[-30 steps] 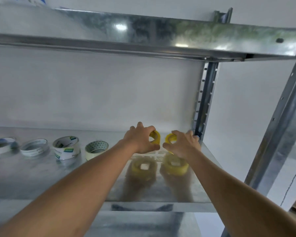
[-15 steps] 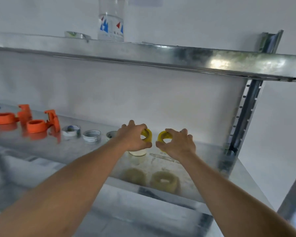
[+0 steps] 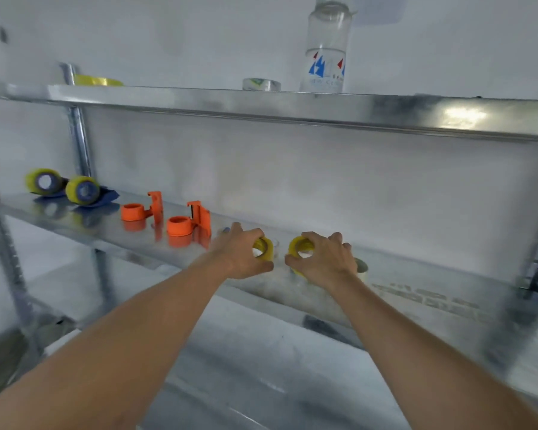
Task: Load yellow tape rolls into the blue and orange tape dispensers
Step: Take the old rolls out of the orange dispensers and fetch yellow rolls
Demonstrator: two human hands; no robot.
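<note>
Head view: you are reaching both arms onto the middle metal shelf [image 3: 75,225], under the upper shelf [image 3: 292,107], which is hanging low over your hands. Your left hand [image 3: 239,254] is curling round a yellow tape roll [image 3: 265,248], thumb below, fingers over the top. Your right hand [image 3: 323,262] is gripping a second yellow tape roll [image 3: 298,248] just beside the first; the two rolls are sitting near each other, apart. Two empty orange dispensers [image 3: 168,217] are standing left of your left hand, near it. Two blue dispensers [image 3: 66,189] already carrying yellow tape are lying at the shelf's far left, by the upright post [image 3: 78,141]. Bare shelf is stretching out right of your right hand. Something pale is sitting behind that hand, probably another roll, too blurred to tell. A clear bottle [image 3: 325,51] is standing on the upper shelf.
</note>
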